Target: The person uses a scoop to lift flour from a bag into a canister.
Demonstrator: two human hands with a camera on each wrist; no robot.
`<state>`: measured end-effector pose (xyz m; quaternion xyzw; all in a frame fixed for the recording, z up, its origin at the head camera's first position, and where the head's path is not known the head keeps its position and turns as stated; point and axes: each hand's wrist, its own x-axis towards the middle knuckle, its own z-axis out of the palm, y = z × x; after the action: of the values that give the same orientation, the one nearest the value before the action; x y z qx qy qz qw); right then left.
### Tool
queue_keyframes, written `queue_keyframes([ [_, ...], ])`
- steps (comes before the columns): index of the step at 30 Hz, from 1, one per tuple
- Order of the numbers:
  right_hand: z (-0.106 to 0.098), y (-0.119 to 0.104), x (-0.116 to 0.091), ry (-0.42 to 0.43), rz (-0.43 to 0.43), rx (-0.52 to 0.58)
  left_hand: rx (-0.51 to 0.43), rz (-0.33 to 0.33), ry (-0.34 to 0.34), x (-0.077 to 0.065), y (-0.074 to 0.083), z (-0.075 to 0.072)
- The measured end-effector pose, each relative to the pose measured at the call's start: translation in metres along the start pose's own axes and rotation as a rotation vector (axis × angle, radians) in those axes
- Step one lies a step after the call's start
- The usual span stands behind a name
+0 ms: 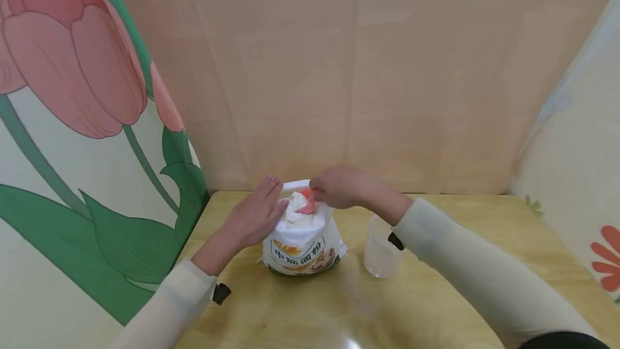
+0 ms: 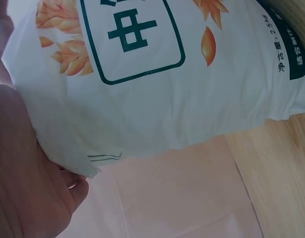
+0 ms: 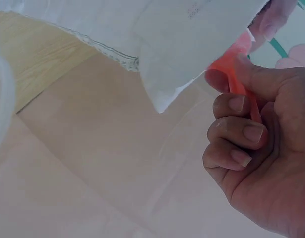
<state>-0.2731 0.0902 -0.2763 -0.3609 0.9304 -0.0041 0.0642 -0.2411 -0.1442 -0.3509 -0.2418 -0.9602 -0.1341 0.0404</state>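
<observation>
A white flour bag [image 1: 302,249] with green lettering stands upright on the table, its top open and white flour [image 1: 293,210] showing inside. My left hand [image 1: 256,211] holds the bag's left rim, thumb toward the opening. In the left wrist view the left hand [image 2: 33,173] is partly hidden by the printed bag [image 2: 142,99]. My right hand [image 1: 344,187] grips the handle of a red-orange scoop [image 1: 308,203], whose head is in the bag's mouth against the flour. The right wrist view shows the right hand's [image 3: 271,134] fingers curled round the scoop's handle [image 3: 236,74].
A clear plastic cup [image 1: 380,255] stands on the wooden table [image 1: 290,311], right of the bag and below the right forearm. A pinkish covering [image 1: 363,69] hangs behind the table. Flower-printed panels [image 1: 72,69] flank both sides.
</observation>
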Motion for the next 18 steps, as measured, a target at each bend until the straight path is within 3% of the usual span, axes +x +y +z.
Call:
queue_keyframes([
  [8, 0.011, 0.008, -0.012, 0.090, 0.003, 0.065, -0.017, -0.028, 0.018, -0.004, -0.001, 0.003],
  [18, 0.020, 0.007, -0.022, 0.173, 0.019, 0.155, -0.017, -0.016, 0.047, -0.007, -0.004, -0.001],
])
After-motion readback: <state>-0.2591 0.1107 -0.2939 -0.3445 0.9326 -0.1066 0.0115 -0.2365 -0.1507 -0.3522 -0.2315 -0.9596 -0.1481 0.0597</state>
